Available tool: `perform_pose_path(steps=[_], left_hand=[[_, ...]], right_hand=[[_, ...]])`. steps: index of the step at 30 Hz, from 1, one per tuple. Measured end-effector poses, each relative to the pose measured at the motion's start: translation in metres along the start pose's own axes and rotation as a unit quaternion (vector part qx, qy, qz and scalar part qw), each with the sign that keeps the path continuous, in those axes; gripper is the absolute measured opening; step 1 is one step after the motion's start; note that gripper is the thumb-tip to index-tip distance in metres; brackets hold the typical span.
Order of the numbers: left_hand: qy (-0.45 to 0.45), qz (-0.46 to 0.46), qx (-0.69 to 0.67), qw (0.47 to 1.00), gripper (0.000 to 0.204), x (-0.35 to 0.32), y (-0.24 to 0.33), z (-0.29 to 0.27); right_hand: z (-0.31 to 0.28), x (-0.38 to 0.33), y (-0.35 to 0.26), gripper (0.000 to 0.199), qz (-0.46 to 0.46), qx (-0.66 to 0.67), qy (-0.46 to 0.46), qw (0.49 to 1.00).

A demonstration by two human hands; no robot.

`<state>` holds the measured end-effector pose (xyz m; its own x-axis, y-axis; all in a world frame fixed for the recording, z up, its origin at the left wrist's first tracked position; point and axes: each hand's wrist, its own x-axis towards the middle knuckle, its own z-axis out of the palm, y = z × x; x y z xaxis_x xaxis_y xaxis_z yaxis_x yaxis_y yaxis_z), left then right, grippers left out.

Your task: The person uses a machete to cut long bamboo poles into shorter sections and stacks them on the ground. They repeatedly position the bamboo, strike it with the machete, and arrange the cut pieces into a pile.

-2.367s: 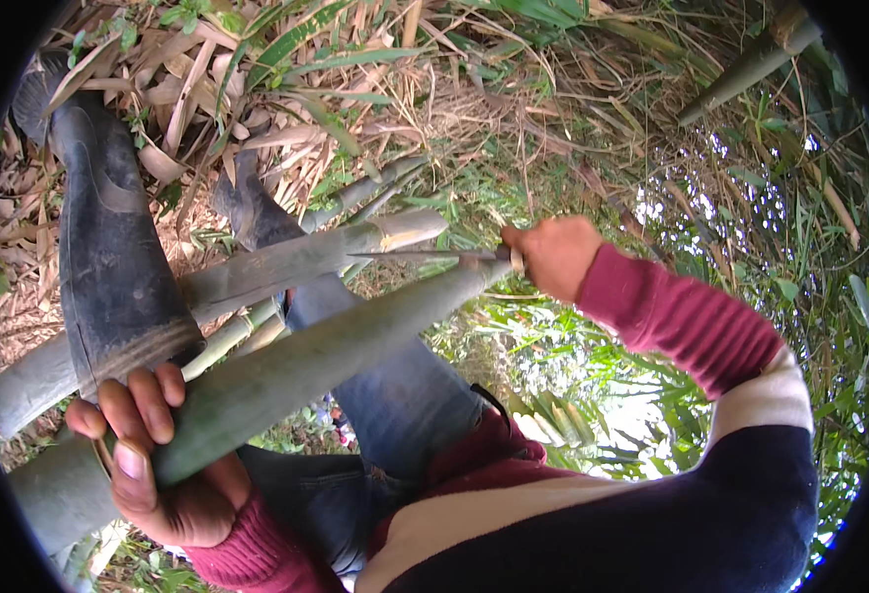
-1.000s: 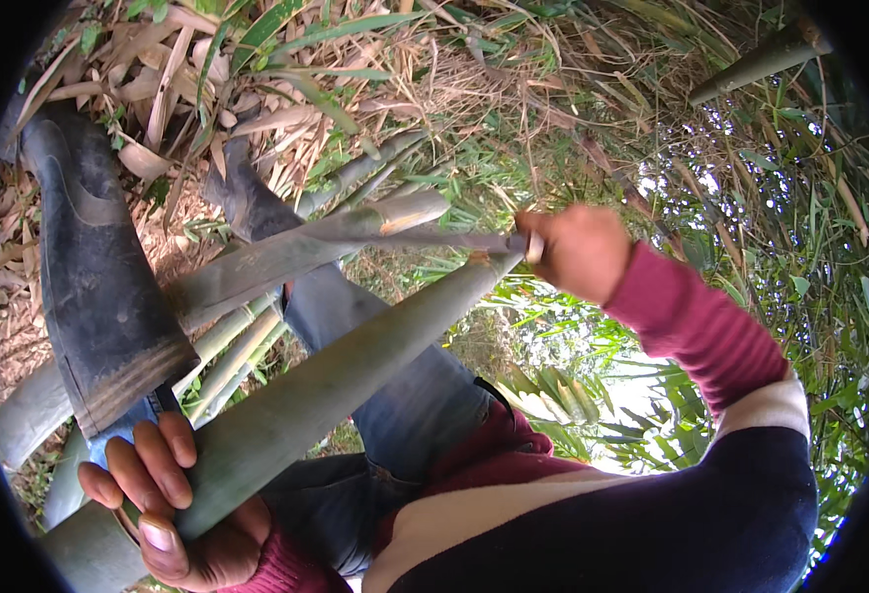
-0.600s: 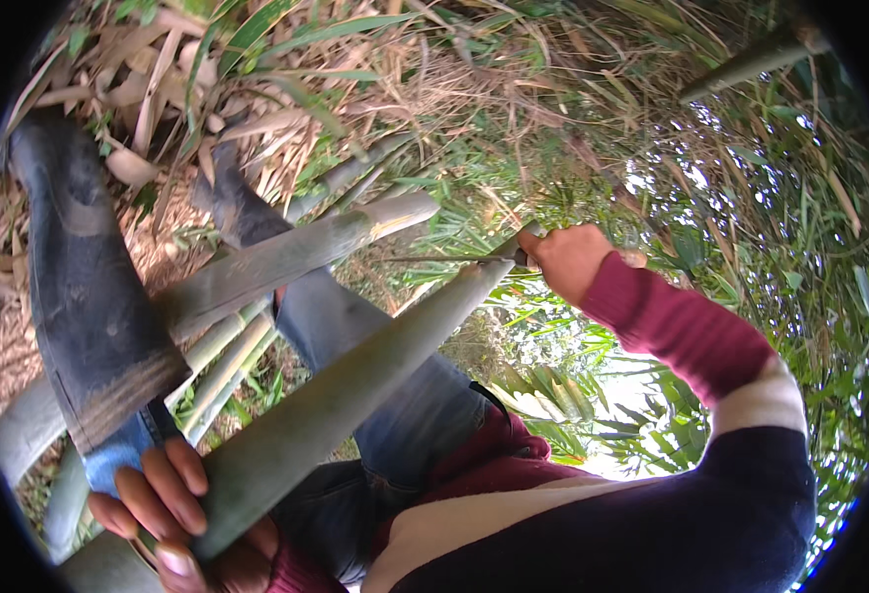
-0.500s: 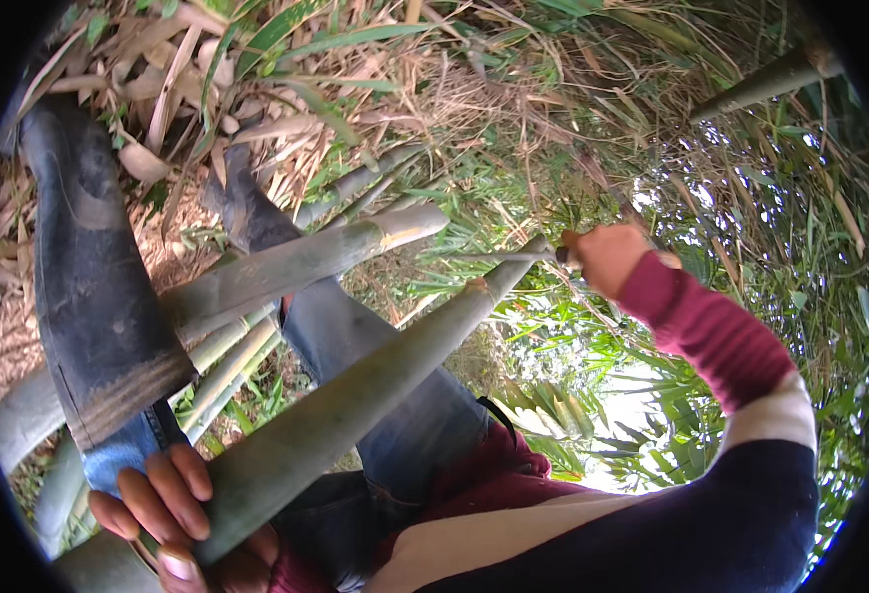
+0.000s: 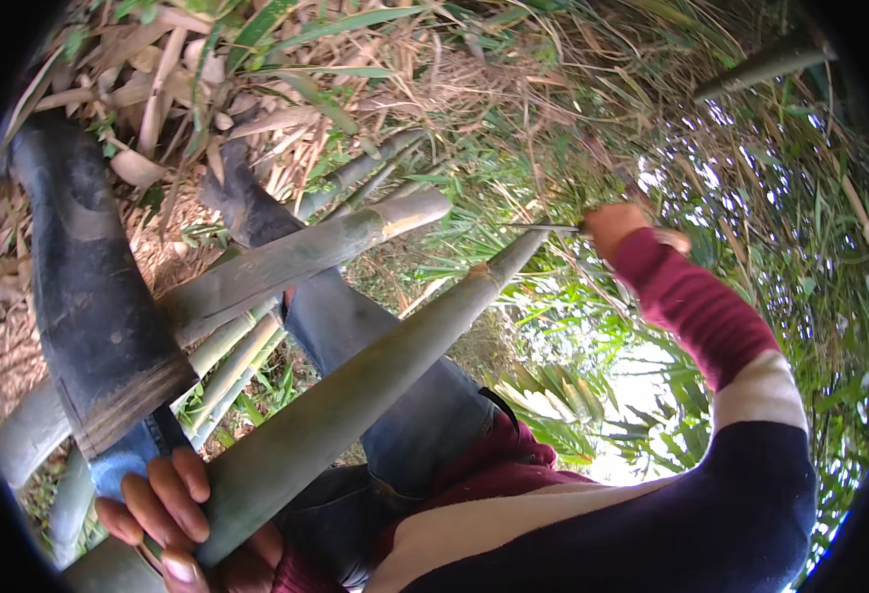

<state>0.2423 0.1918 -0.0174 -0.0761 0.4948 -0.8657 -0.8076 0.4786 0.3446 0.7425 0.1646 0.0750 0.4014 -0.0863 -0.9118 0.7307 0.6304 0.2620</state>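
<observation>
A thick green bamboo pole [image 5: 355,407] slants across my lap, from the lower left up to its cut far end. Near the lower left, my left hand [image 5: 170,506] is wrapped round its thick part, the fingertips showing on the upper side. My right hand [image 5: 616,229] is closed on the handle of a long-bladed knife beyond the pole's far end. The thin blade [image 5: 549,228] points left and lies at the tip of the pole; whether it touches the bamboo, I cannot tell.
A second cut bamboo pole [image 5: 301,259] crosses over my legs, with thinner stalks [image 5: 237,371] beneath. My black rubber boots [image 5: 98,287] rest among dry leaves [image 5: 158,89]. Another pole [image 5: 766,67] juts in at the upper right. Green foliage [image 5: 652,425] grows on the right.
My right hand has moved a little right and up, drawing the knife's blade along to the pole's tip. My left hand keeps its hold in about the same place.
</observation>
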Motion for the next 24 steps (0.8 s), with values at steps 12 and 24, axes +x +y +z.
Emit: perform_pose_path(steps=[12,24], left_hand=[[-0.034,-0.001,-0.041,0.999,0.017,0.021,0.002,0.010],[-0.025,0.007,0.104,0.994,0.015,0.081,0.005,0.045]], right_hand=[[-0.061,-0.018,-0.034,0.052,-0.037,0.874,0.141,0.464],[0.076,-0.014,-0.090,0.024,0.038,0.985,0.163,0.048]])
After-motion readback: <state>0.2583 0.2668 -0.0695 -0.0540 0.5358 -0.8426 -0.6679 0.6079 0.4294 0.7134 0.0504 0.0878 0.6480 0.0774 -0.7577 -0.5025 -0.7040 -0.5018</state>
